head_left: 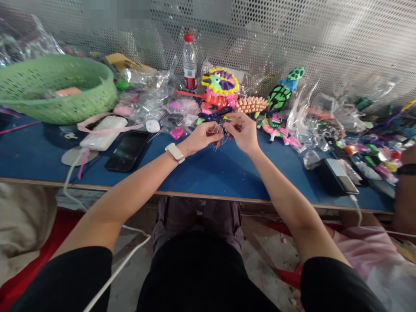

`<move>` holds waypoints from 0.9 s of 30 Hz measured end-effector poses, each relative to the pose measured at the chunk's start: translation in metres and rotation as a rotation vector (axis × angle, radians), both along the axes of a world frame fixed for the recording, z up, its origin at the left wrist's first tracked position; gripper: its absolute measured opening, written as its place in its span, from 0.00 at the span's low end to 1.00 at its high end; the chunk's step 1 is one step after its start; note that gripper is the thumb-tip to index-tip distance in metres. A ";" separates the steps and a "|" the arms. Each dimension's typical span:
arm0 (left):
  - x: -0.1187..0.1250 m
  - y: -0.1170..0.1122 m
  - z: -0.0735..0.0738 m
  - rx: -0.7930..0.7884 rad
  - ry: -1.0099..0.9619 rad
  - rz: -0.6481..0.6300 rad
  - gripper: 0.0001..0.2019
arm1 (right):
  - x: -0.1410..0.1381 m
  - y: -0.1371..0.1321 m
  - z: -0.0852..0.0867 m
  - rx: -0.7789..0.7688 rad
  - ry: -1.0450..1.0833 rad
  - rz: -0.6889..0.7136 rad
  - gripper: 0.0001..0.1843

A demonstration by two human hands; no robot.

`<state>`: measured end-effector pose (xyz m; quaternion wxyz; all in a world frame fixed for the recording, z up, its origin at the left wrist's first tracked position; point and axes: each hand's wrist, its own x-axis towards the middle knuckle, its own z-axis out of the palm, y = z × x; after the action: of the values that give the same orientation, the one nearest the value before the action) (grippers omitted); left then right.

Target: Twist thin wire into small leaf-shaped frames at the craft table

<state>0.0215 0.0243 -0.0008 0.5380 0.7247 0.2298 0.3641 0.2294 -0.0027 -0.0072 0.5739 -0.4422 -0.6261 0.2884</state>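
both hands meet just above the middle of the blue table (pixel 208 173), nearer its far edge, the left hand (pixel 203 138) and right hand (pixel 244 132) each squeezing tight on one side of some thin wires (pixel 220 136), likely held up to keep them still.

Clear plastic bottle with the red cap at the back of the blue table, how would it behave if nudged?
Tall, narrow and upright, the clear plastic bottle would probably tip easily. Being round, it would likely roll once down. Fill level, so weight, is unclear.
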 end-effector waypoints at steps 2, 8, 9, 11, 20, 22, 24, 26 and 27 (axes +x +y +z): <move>0.000 -0.001 0.000 0.033 0.008 0.041 0.27 | -0.001 -0.002 0.000 0.023 0.005 -0.020 0.22; 0.000 -0.005 0.000 0.127 0.019 0.146 0.22 | -0.002 -0.010 0.003 0.085 -0.143 -0.064 0.14; 0.001 -0.005 -0.001 0.129 0.023 0.157 0.21 | -0.001 -0.010 0.004 0.105 -0.174 -0.071 0.13; 0.001 -0.004 -0.001 0.139 0.027 0.172 0.19 | 0.002 -0.011 0.006 0.151 -0.237 -0.082 0.12; -0.001 0.002 -0.007 0.264 0.029 0.222 0.16 | 0.005 -0.004 0.001 0.205 -0.340 -0.055 0.12; -0.002 0.001 -0.006 0.281 0.037 0.225 0.15 | 0.005 -0.002 -0.002 0.177 -0.314 -0.034 0.12; -0.002 0.001 -0.005 0.294 0.047 0.230 0.16 | 0.006 0.000 -0.003 0.136 -0.279 -0.013 0.13; -0.002 0.000 -0.004 0.292 0.060 0.233 0.17 | 0.007 0.001 -0.003 0.106 -0.251 -0.004 0.14; -0.002 -0.001 -0.003 0.283 0.066 0.234 0.18 | 0.007 0.001 -0.003 0.103 -0.244 -0.008 0.13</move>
<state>0.0196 0.0235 -0.0040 0.3768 0.7731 0.2763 0.4289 0.2362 -0.0013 -0.0099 0.5166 -0.4464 -0.7034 0.1977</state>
